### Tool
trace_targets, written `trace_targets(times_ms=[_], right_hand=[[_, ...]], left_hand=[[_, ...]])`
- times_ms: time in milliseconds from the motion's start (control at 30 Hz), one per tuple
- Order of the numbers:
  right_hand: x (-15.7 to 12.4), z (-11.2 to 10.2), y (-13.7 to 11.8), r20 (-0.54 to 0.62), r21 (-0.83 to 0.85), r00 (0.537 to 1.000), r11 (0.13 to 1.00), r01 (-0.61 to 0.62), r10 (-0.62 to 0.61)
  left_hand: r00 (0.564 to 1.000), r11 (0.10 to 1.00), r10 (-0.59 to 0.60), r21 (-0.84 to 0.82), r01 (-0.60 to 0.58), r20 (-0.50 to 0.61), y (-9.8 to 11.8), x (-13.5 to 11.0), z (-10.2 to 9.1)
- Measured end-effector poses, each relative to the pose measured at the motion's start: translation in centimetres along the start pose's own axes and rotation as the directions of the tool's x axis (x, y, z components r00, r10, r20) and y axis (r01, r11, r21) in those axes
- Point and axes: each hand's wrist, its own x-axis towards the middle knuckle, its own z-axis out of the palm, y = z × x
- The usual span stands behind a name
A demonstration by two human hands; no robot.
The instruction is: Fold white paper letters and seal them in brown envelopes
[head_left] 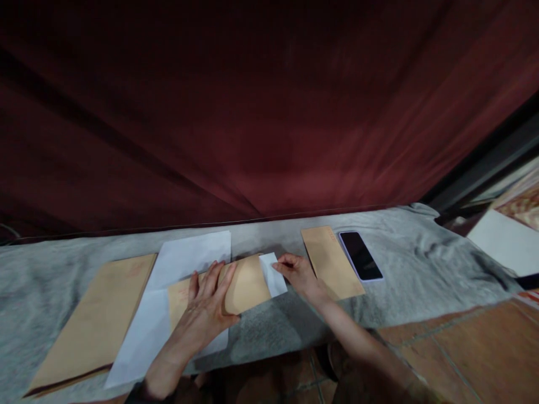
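Note:
A brown paper envelope (248, 283) lies crosswise in front of me, its left part over white sheets of paper (189, 255). Spread flat on the envelope, my left hand (210, 303) presses it down with fingers apart. A folded white paper (273, 275) sticks out of the envelope's right end; how far it reaches inside is hidden. My right hand (297, 275) pinches the outer edge of that folded paper between thumb and fingers.
To the left rests a stack of larger brown envelopes (96, 314). Another brown envelope (332, 261) and a phone (361, 256) lie to the right. Grey cloth (425, 269) covers the surface, with a dark red curtain (269, 123) behind it. Tiled floor (471, 348) shows at lower right.

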Motion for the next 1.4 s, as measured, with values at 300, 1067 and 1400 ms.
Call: trace_targets(times_ms=[300, 1067, 1400], right_hand=[[-0.2, 1.5, 0.4, 0.023, -0.205, 0.992, 0.970, 0.130, -0.128], [-0.6, 3.1, 0.0, -0.100, -0.195, 0.993, 0.980, 0.048, -0.068], [-0.5, 3.2, 0.7, -0.112, -0.122, 0.993, 0.992, 0.035, -0.048]], left_hand=[[1.000, 1.000, 0.020, -0.012, -0.020, -0.003, 0.2, 0.1, 0.0], [0.997, 0.997, 0.073, -0.029, -0.073, -0.012, 0.4, 0.8, 0.5], [0.997, 0.997, 0.074, -0.019, -0.074, -0.002, 0.4, 0.8, 0.5]])
